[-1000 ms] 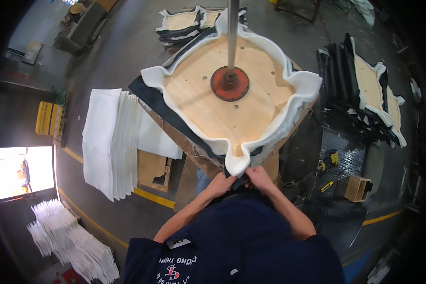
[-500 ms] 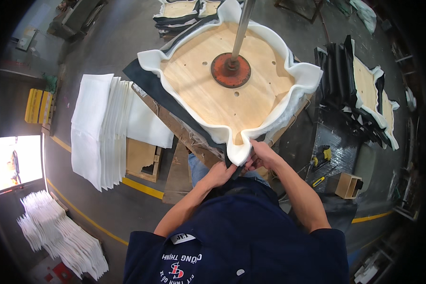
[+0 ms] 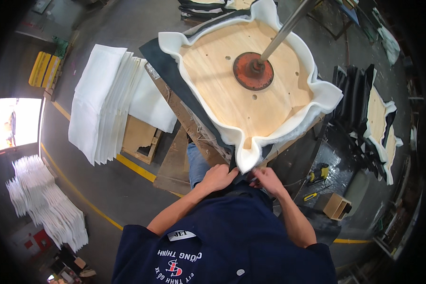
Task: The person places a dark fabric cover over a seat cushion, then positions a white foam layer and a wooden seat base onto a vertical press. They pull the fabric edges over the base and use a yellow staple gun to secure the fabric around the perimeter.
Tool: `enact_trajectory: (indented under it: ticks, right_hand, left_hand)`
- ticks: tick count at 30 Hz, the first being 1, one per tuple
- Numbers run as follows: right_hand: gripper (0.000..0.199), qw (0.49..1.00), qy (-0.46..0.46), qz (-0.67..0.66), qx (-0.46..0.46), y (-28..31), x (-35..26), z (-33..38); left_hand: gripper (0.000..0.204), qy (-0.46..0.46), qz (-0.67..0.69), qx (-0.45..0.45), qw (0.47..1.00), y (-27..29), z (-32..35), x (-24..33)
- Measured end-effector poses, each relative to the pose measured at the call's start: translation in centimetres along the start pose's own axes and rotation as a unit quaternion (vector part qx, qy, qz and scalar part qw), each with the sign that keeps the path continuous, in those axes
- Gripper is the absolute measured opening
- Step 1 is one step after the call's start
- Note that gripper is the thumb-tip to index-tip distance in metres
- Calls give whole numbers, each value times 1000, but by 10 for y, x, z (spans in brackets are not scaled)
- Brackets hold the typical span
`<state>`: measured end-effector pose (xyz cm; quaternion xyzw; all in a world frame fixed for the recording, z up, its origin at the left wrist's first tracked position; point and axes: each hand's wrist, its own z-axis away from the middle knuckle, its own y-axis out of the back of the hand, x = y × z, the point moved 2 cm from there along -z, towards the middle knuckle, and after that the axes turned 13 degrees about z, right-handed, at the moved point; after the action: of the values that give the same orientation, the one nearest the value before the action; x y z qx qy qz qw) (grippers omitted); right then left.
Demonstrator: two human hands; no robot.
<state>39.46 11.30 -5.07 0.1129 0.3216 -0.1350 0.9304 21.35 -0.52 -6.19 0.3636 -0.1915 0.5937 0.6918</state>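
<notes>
Pale wooden square panel with rounded edges and small drilled holes lies flat in front of the person, one corner pointing toward the waist. Thick white padding stands up around its edge and folds into a peak at each corner. A sheet of dark fabric shows from beneath, most broadly along the left side. A worn red round disc sits against the panel's face, joined to a bare metal rod that appears tilted. A brown wooden work surface shows below the layers.

Left hand: at the near corner, left of the white peak; thumb and fingers closed narrow on the dark fabric. Right hand: just beside the peak, to its right; fingers curled close together, blurred. Whether they grip the fabric, I cannot tell.

Surroundings: a leaning stack of white padding sheets to the left; to the right, a yellow-and-black power tool, a small yellow-handled tool and an open pale wooden box.
</notes>
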Motion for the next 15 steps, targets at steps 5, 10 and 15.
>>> enact_trajectory:
  ticks: [5,10,15]
  right_hand:
    - [40,998,-16,-42,-46,-34,9,-8]
    - [45,975,6,-215,-53,-46,-2,-14]
    - [50,994,-4,-113,-13,-50,-12,-3]
  left_hand:
    - [56,21,42,82,996,13,-2,25]
    - [55,30,83,81,993,12,-37,-5]
    - [64,87,151,-2,985,14,-34,3]
